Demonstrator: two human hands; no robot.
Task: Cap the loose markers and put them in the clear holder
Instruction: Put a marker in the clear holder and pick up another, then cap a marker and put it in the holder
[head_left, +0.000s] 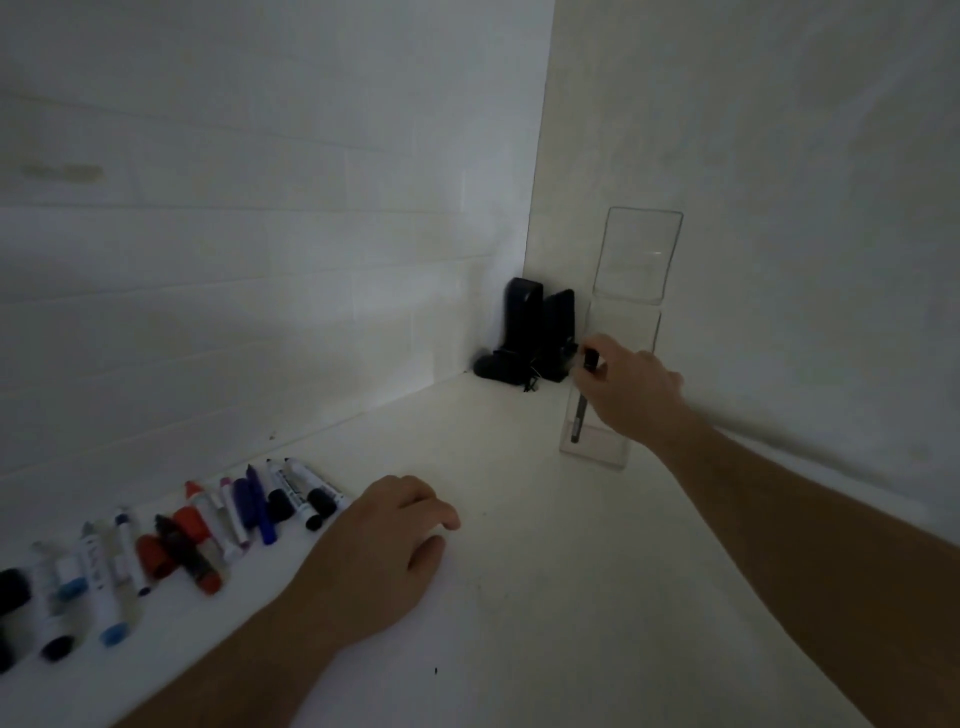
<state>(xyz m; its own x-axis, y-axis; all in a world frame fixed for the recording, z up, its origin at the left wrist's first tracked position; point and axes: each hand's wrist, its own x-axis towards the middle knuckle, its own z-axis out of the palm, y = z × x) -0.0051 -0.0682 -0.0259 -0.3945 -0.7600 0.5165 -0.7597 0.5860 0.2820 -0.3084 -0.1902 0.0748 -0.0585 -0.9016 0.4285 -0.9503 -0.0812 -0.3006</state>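
Both forearms bare to the frame edge, no sleeves, watch, rings or gloves seen; left hand (387, 540) and right hand (626, 387) bare, short nails, details dim in low light

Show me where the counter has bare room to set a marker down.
Free: the counter between the left hand and clear holder, and toward the near edge. Crowded: the marker row along the left wall, and the corner's black objects.

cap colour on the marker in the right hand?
Black cap, held by the right hand; head view.
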